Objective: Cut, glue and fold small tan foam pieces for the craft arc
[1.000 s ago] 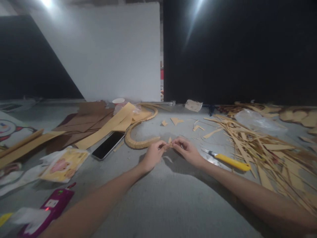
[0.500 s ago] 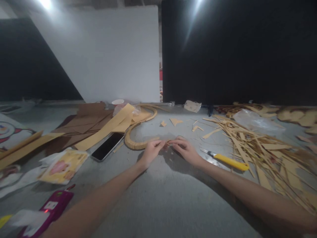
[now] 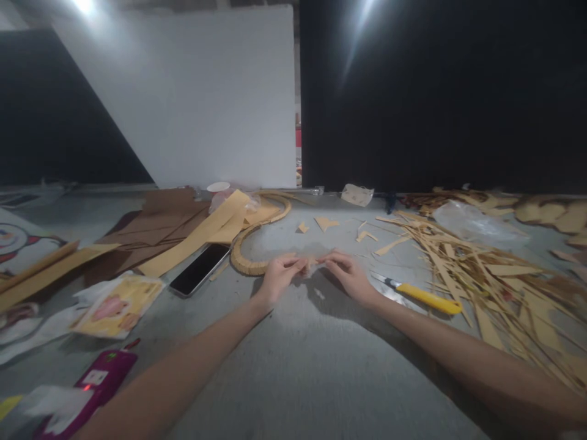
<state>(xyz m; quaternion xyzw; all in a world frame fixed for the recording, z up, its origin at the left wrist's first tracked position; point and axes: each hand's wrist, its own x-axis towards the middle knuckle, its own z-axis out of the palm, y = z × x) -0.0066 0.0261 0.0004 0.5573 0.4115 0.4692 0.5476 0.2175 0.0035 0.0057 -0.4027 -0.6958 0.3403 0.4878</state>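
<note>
A curved tan strip [image 3: 250,267], scored across its length, winds over the grey table in an S shape. Its near end runs to my left hand [image 3: 280,278], whose fingers are closed round it. My right hand [image 3: 347,276] is just to the right, thumb and forefinger pinched together near the strip's end. Between the two sets of fingertips a small tan bit [image 3: 312,261] shows; it is too blurred to make out fully. A yellow utility knife [image 3: 426,298] lies right of my right hand, blade out and pointing left.
Thin tan offcuts [image 3: 486,275] are heaped at the right, beside a clear plastic bag [image 3: 477,223]. Left of my hands lie a black phone [image 3: 199,271], brown sheets [image 3: 156,223], a tissue pack [image 3: 117,305] and a purple device [image 3: 105,373]. Small scraps [image 3: 325,223] lie beyond my hands.
My fingertips have drawn slightly apart, with my right hand a little higher, and more of the small tan bit shows between them. The other things lie as before.
</note>
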